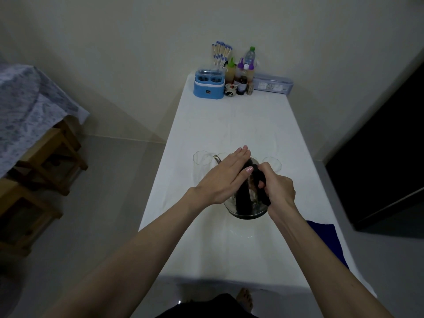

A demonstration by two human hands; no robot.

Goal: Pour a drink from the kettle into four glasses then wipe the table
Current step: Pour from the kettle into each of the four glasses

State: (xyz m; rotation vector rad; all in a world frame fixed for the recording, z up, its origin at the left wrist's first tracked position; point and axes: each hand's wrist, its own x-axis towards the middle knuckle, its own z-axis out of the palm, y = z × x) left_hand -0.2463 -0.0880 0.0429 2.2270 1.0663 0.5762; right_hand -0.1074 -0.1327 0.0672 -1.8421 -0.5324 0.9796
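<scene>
a white-clothed table (229, 125) carries the glass kettle (246, 207). the right hand (278, 188) clenches its black handle to tip it; the left hand (223, 177), flat and unclenched, steadies its lid; beyond it, clear glasses (202, 158) wait.

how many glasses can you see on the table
3 clearly: one far left, one beside it partly behind the left hand, one right of the kettle. A fourth may be hidden behind the hands.
</scene>
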